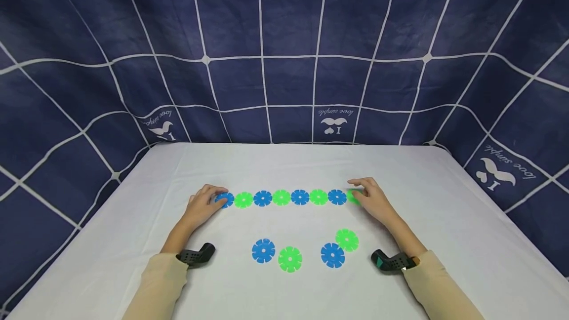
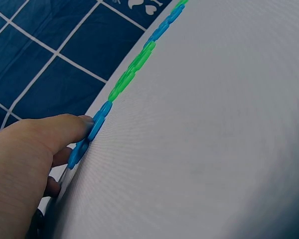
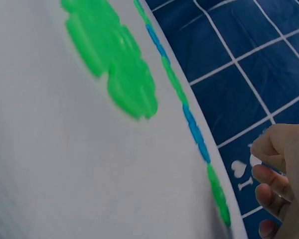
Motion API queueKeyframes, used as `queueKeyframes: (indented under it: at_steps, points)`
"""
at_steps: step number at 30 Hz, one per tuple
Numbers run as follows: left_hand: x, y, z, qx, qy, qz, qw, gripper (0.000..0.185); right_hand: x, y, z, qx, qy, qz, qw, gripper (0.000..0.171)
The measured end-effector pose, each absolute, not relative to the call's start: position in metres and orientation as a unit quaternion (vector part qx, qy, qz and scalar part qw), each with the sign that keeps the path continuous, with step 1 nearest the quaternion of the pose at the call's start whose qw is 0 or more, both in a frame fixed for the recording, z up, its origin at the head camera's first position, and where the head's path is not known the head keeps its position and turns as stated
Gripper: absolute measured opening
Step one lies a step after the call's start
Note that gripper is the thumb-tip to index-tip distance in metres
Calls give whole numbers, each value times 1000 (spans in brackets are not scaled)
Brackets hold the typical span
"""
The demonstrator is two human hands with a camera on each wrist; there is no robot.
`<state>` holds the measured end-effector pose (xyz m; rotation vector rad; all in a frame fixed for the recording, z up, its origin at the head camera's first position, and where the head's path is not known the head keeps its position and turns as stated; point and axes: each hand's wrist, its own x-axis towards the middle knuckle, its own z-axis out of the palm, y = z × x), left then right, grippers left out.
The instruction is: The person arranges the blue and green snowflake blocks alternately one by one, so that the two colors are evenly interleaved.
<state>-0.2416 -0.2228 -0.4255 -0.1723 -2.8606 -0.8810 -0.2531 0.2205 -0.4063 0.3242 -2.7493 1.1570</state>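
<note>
An alternating row of blue and green notched plastic discs lies flat across the white table. At its left end my left hand pinches the last blue disc, the thumb on its near edge and fingers beyond. The neighbouring green disc lies beside it. At the opposite end my right hand hovers by the last green disc, partly covering it in the head view. In the right wrist view its fingers are loosely bent, with a gap between them and that green disc.
Nearer to me lie a loose blue disc and a green disc. To their right, another blue disc touches or overlaps a green one. A navy gridded cloth hangs behind the white table.
</note>
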Motion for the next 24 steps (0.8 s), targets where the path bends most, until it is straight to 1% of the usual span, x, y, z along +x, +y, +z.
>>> queueKeyframes:
  at_steps: [5, 13, 21, 24]
  points:
    - [-241, -223, -427, -54, -952, -291, 73, 35, -245, 210, -393, 139, -911, 382, 69, 30]
    - [-242, -222, -428, -54, -951, -296, 74, 34, -223, 192, -376, 197, -904, 379, 20, 30]
    - [-240, -221, -425, -52, -951, -297, 75, 34, -194, 182, -394, 246, -905, 346, -33, 26]
    - [-240, -221, -425, -52, -951, -296, 74, 35, -186, 182, -401, 257, -901, 347, -43, 25]
